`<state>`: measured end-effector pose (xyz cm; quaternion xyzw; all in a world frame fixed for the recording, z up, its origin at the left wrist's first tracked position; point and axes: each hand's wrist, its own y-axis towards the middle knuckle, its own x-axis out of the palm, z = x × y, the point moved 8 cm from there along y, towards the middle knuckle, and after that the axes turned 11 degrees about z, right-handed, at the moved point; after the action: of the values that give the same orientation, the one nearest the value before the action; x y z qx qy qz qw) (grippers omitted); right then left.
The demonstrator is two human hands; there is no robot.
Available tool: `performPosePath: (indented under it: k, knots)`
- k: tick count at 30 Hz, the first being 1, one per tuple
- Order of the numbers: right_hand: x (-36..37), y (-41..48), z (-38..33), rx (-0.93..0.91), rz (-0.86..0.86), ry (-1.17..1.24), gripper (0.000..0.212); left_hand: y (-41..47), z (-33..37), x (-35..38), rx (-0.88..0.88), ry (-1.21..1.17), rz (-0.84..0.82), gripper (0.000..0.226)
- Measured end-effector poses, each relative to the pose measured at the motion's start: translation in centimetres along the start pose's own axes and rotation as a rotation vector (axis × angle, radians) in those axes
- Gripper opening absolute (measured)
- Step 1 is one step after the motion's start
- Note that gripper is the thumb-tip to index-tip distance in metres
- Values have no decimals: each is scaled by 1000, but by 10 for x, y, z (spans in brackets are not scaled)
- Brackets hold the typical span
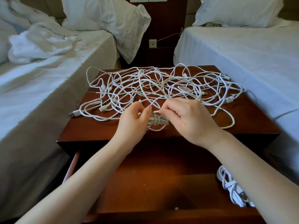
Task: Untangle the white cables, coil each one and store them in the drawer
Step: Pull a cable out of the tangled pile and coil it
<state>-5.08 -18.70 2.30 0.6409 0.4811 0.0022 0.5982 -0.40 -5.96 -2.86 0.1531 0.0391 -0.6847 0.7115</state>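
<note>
White cable tangle [153, 88]: spread loose over the nightstand top [90, 126], mid-frame, a flat plug [73, 113] at its far left edge.
Left hand [132, 117]: just left of centre, fingers curled round the left end of a half-wound bundle [157, 122].
Bundle: at the near edge of the tangle, between both hands, long axis running left to right across the frame.
Right hand [191, 120]: just right of centre, thumb and forefinger pinching the bundle's free tail [155, 111], just above the wraps.
Probable step: last turns and tuck of that tail, right hand the nearer one.
Drawer [145, 175]: open, lower frame, directly below the bundle, toward the person.
Finished coil [231, 186]: already inside, lower right corner, well apart from both hands.
</note>
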Motion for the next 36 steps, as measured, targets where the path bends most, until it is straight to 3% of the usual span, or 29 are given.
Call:
performPosePath:
  k: [10, 17, 22, 27, 30, 33, 36]
  knots:
    - [24, -14, -16, 42, 5, 85, 26, 5, 9, -25, 77, -214, 236, 32]
    - [15, -11, -11, 35, 115, 136, 30, -7, 34, -17, 146, -547, 61, 30]
    - [19, -9, 3, 231, 68, 469, 20, -10, 44, -15, 182, -687, -98, 29]
    - [14, -3, 6, 171, -11, 483, 12, -14, 48, -4, 163, -635, -272, 28]
    - [8, -3, 10, 109, 16, 403, 25, -11, 39, -1, 86, -506, -274, 27]
    - [8, -8, 15, 84, 52, 267, 18, -10, 30, 1, 9, -394, -261, 30]
    - [4, -10, 10, -12, 90, 89, 27, -7, 20, 1, -101, -352, -244, 31]
